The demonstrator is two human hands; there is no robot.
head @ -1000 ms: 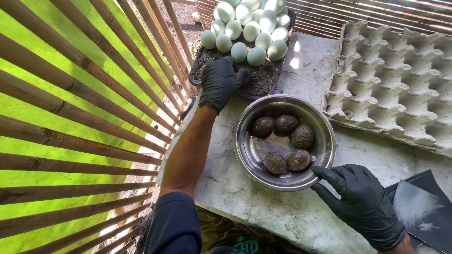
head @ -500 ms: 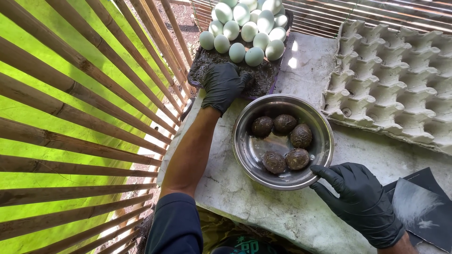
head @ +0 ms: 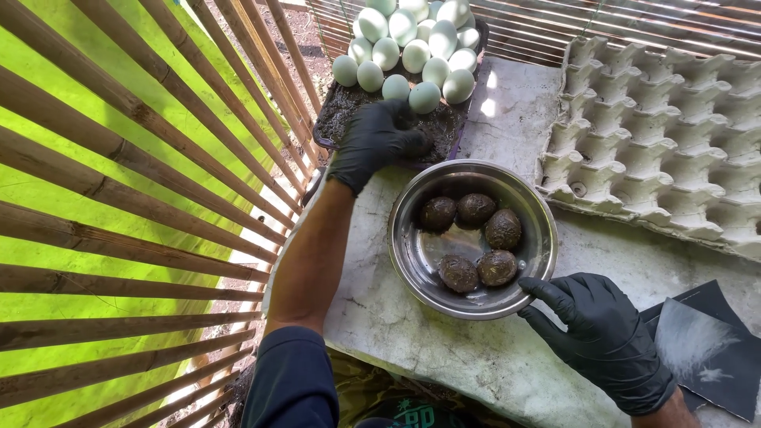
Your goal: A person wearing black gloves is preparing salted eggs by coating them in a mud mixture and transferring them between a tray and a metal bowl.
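1. The left hand [head: 372, 143], in a black glove, curls down into the dark wet paste on the dark rectangular tray [head: 329, 131], just in front of the heap of pale green-white eggs [head: 408, 43]. The fingers are bent as if around something, but I cannot tell whether they hold an egg or only paste. If an egg sits in there, the slick coating could let it squirt out and crack on the slab.
2. That pale heap is stacked several deep at the tray's far end. A knock from the left wrist could set the front eggs rolling off the tray edge, which sits close to the slatted bamboo wall [head: 135, 198] and the gap below it.
3. The right hand [head: 602, 333], also black-gloved, rests with its fingers spread wide against the near rim of the round shiny metal bowl [head: 412, 254], gripping nothing. The bowl could slide on the rough grey stone slab [head: 428, 357] if that steadying touch slips.
4. Five dark mud-coated eggs [head: 476, 238] lie loose in the bowl, some touching. Another egg dropped in hard could crack them.
5. The grey moulded-pulp egg carton [head: 658, 135] lies just beside the bowl, well clear of both hands, so smears from wet gloves seem the only worry there.
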